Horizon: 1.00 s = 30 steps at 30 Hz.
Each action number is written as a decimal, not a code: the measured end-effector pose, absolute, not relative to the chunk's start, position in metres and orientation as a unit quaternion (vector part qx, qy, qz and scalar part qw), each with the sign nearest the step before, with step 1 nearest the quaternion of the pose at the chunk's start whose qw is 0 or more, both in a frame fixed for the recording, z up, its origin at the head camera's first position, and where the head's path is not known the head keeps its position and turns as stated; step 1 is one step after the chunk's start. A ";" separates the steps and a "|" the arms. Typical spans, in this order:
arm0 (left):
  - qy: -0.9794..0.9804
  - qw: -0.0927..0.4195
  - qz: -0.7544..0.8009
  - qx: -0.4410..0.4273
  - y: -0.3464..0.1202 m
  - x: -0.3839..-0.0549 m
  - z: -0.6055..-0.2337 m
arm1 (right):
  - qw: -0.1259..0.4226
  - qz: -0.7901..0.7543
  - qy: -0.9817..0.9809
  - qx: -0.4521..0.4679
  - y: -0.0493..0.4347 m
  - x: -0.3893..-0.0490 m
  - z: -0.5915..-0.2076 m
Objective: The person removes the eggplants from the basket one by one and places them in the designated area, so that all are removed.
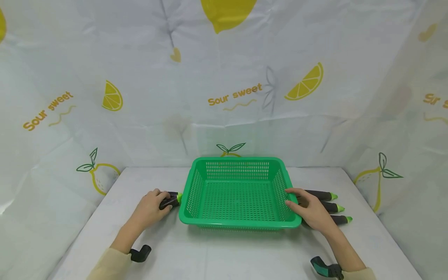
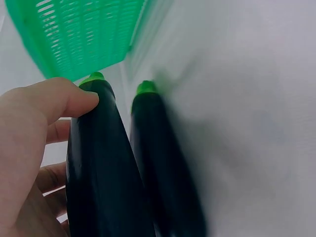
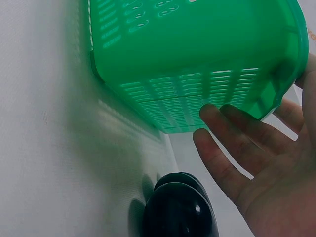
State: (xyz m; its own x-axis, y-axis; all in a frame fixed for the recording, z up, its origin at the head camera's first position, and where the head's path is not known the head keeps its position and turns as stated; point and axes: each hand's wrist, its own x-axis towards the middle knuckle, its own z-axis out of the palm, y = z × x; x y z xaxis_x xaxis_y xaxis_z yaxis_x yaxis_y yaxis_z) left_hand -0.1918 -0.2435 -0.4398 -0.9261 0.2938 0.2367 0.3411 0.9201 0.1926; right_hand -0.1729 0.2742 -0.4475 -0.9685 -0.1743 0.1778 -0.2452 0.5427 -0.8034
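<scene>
A green plastic basket (image 1: 238, 223) with slotted walls stands at the middle of the table; nothing lies inside it. To its left, my left hand (image 1: 150, 206) grips a dark eggplant (image 2: 106, 163), thumb near its green stem end and fingers on the far side. A second eggplant (image 2: 165, 168) lies right beside that one, both stem ends pointing at the basket. My right hand (image 1: 311, 212) holds the basket's right rim, with some fingers spread along the outer wall (image 3: 197, 98) below it.
To the right of the basket, partly behind my right hand, lie three more eggplants (image 1: 332, 207) with green stem ends pointing right. The white table (image 1: 217, 256) meets a hanging lemon-print sheet (image 1: 157, 128) at the back and sides.
</scene>
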 end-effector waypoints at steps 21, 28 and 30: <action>-0.981 0.099 -0.042 -0.163 -0.233 -0.186 -0.469 | 0.028 0.470 -0.874 0.116 0.276 -0.172 -0.450; -0.978 0.119 -0.039 -0.168 -0.231 -0.184 -0.473 | 0.029 0.465 -0.877 0.117 0.276 -0.171 -0.448; -0.978 0.119 -0.039 -0.168 -0.230 -0.184 -0.473 | 0.027 0.461 -0.879 0.118 0.277 -0.171 -0.447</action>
